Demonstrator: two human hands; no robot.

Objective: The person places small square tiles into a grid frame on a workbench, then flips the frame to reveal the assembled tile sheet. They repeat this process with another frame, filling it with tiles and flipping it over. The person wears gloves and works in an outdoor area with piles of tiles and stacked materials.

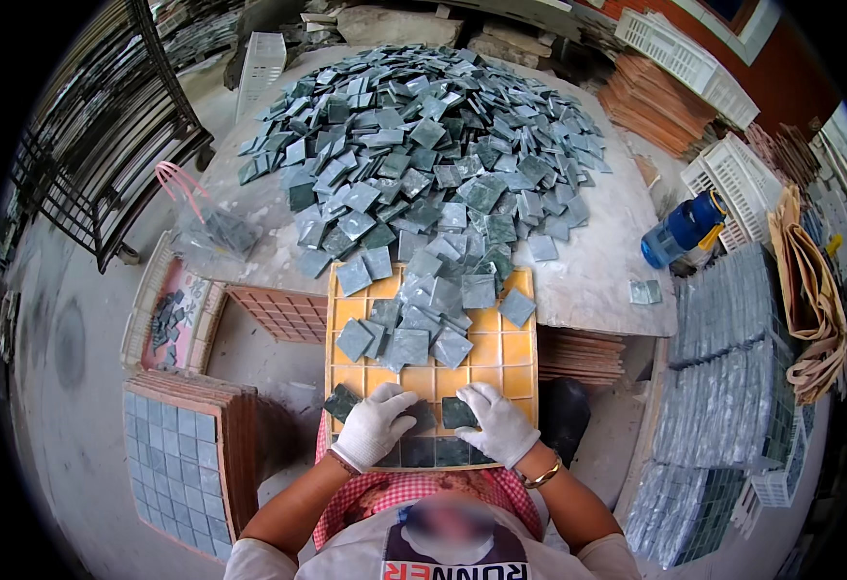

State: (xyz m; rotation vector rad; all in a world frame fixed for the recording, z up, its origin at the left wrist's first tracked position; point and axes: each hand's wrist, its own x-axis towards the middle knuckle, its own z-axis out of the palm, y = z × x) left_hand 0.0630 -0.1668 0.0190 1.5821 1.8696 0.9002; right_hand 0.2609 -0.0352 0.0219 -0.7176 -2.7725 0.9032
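Note:
Both my hands wear white gloves, working low over an orange-yellow gridded tray. My left hand has thumb and fingers closed at the edge of a dark grey-green stone tile. Another dark tile lies against its outer side. Between the thumb and fingertips of my right hand is a dark green square tile. A row of dark tiles fills the tray's nearest cells, partly covered by my hands. Loose tiles spill over the tray's far half.
A big heap of tiles covers the table beyond the tray. A blue bottle stands at right, above stacked wrapped tile sheets. Filled tile trays are stacked at left, near a crate holding tile scraps.

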